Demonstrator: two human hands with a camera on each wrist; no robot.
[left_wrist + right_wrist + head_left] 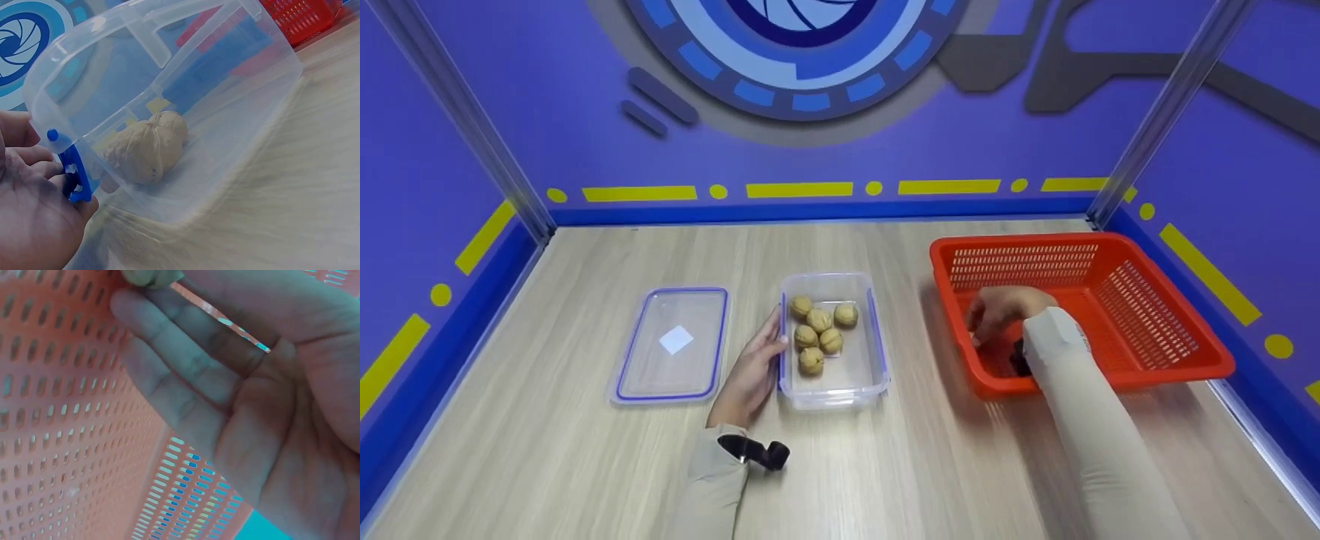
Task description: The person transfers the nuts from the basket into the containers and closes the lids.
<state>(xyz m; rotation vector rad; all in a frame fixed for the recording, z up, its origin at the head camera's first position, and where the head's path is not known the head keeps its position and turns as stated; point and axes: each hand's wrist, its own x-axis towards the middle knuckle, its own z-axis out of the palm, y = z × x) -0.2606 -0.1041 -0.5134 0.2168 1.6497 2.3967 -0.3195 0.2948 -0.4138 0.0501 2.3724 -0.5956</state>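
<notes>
A clear plastic food container [859,382] stands in the middle of the table with several walnuts [819,320] inside, mostly along its left side. My left hand [750,375] holds its left wall, thumb at the rim and fingers by the blue latch [79,174]. Inside the red basket [1155,375], my right hand [1005,311] reaches down near the left wall. In the right wrist view a walnut [149,275] shows at the top edge, pinched at the fingertips of that hand; most of it is cut off.
The container's lid [671,367], blue-edged with a white square on it, lies flat left of my left hand. Purple walls [810,165] with yellow marks enclose the table [840,480] at the back and both sides.
</notes>
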